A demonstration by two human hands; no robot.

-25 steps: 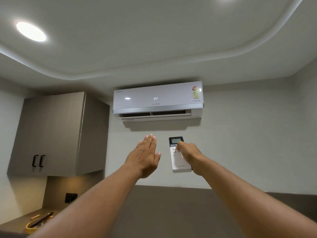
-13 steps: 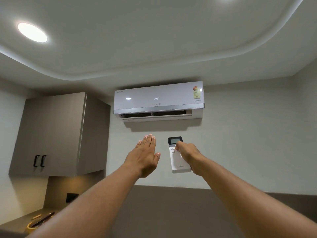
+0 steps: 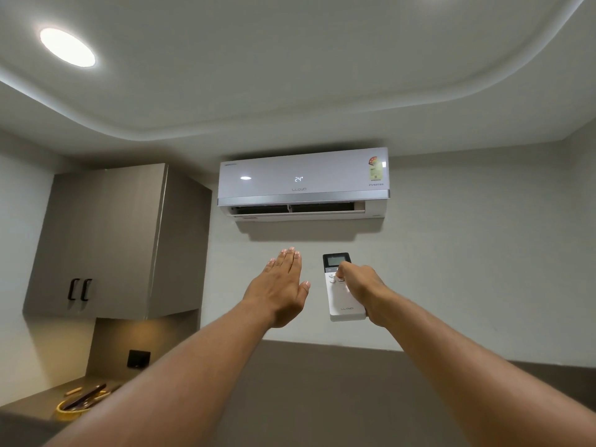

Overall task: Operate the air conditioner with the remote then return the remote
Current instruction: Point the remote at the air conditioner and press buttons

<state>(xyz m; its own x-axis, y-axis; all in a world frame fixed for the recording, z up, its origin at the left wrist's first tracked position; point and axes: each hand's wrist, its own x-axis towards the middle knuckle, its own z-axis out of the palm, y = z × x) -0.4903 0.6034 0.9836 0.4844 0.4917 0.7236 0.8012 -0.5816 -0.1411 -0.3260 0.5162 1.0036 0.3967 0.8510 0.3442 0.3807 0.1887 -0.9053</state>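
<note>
Up top, the curved ceiling (image 3: pixel 290 75) fills the view, its round light (image 3: pixel 67 47) glowing at ten o'clock. Below it, the air conditioner (image 3: pixel 303 183) hangs on the wall at twelve o'clock, display reading 24, flap open. At nine o'clock sits the grey wall cabinet (image 3: pixel 106 240) with two black handles; at eight o'clock the table (image 3: pixel 38 398) carries a yellow basket (image 3: pixel 69 411) of tools, too small to make out. Nothing stands between remote and unit. The left hand (image 3: pixel 279 288) is flat, fingers together, holding nothing, just beside the remote (image 3: pixel 338 295). The right hand (image 3: pixel 361 288) has its grip closed round the remote, upright, screen toward the unit, thumb on the buttons. Against half a second ago, both hands hold the same pose and the display is unchanged.
</note>
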